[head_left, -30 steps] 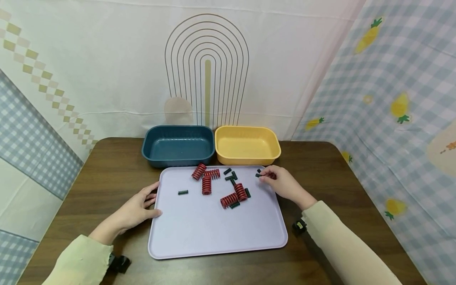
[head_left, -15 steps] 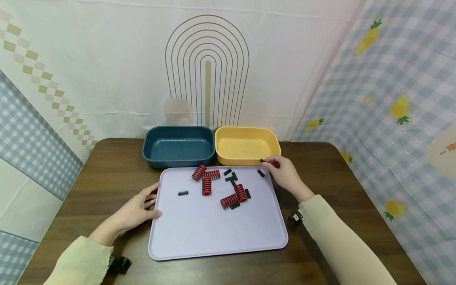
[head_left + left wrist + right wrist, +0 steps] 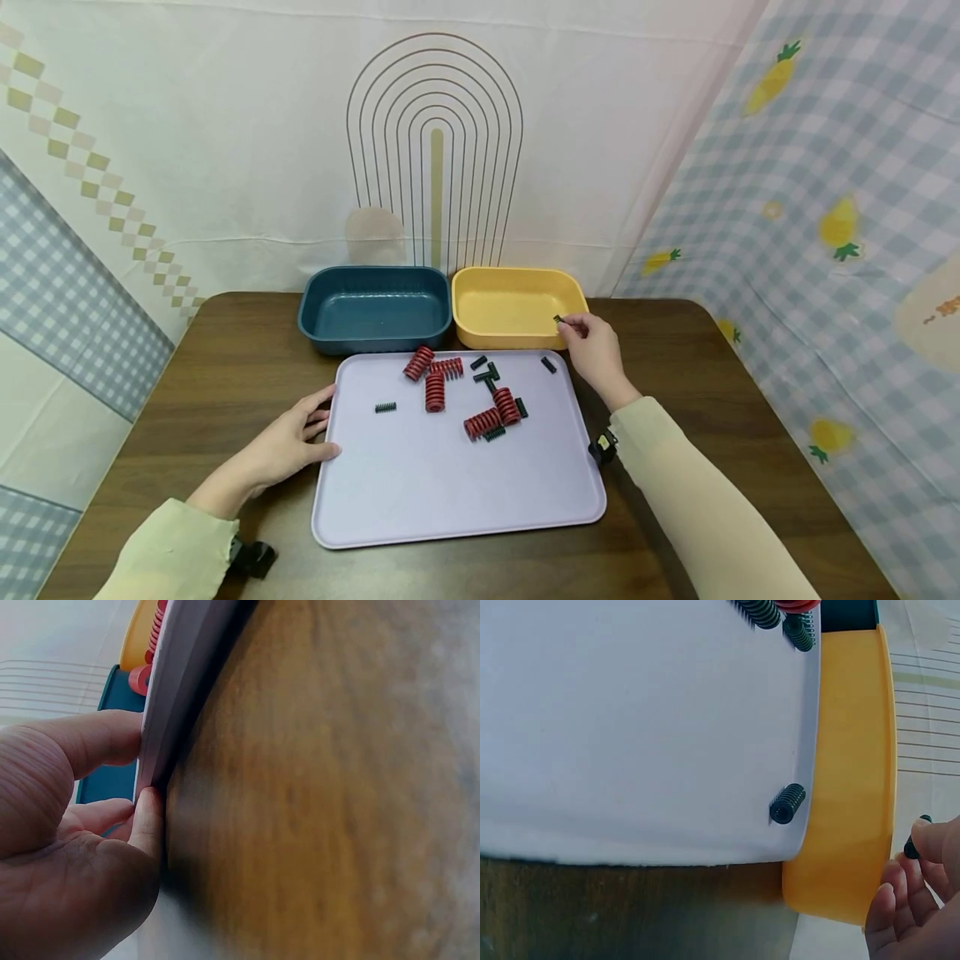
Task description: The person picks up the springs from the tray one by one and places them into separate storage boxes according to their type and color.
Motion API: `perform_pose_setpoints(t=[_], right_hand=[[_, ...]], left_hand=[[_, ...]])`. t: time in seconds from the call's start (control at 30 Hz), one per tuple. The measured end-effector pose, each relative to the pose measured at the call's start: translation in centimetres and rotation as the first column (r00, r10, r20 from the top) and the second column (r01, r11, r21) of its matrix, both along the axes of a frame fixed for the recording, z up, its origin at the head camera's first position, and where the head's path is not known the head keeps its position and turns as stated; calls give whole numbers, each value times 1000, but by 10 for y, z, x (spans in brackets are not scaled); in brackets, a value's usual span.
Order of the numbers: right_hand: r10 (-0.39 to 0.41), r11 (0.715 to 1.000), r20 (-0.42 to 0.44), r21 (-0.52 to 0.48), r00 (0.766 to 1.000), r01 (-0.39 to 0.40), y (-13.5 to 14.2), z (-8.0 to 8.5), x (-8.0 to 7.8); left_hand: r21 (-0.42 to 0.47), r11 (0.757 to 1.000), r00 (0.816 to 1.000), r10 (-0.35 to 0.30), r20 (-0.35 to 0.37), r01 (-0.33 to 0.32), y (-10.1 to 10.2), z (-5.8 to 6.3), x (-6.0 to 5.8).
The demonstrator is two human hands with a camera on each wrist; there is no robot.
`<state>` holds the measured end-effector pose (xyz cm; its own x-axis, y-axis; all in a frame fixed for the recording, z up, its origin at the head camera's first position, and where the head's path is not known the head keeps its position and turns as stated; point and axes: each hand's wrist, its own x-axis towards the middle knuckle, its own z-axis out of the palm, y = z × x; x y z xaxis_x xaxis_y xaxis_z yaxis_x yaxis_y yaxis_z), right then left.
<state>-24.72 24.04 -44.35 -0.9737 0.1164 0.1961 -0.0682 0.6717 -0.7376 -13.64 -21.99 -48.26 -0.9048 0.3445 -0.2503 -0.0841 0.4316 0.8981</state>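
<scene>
My right hand (image 3: 597, 354) pinches a small dark green spring (image 3: 558, 318) between thumb and fingertips, over the right front part of the yellow bin (image 3: 517, 342). One end of that spring pokes out past the thumb in the right wrist view. My left hand (image 3: 277, 450) lies against the left edge of the pale lilac tray (image 3: 450, 492), thumb and fingers spread apart and touching its rim. Several thick red springs (image 3: 435, 392) and several small green springs (image 3: 386, 407) lie on the tray. A single green spring (image 3: 787, 803) lies near its back right corner.
A dark blue bin (image 3: 378, 344) stands left of the yellow one, both behind the tray at the back of the brown wooden table (image 3: 232, 350). A white patterned cloth (image 3: 262, 150) hangs behind, with a checked cloth (image 3: 787, 333) on the right.
My right hand has lifted the green spring off the tray's back right corner and carried it back over the yellow bin. The left hand and tray have stayed put.
</scene>
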Motion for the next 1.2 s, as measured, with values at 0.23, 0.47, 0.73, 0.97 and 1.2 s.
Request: perform_pose_setpoints(t=[0.23,0.47,0.73,0.97,1.2], right_hand=[[-32,999,16,-15,999,32,1,-3,-4],[-41,999,29,-19,999,42,2,-5,-6],[-44,999,51,-11,998,45,2,-6,-7],[-38,999,31,5,999,38,5,-7,-6],[6,1000,-15,-6,1000,-6,8,-4,-2]], left_hand=[[11,1000,1000,-1,-2,1,1,1,1],[5,1000,1000,2,4,-2,1,1,1],[8,1000,1000,-4,-6,4,1,2,1],[9,1000,1000,-7,-3,7,2,3,1],[11,1000,1000,-6,-6,6,2,4,1]])
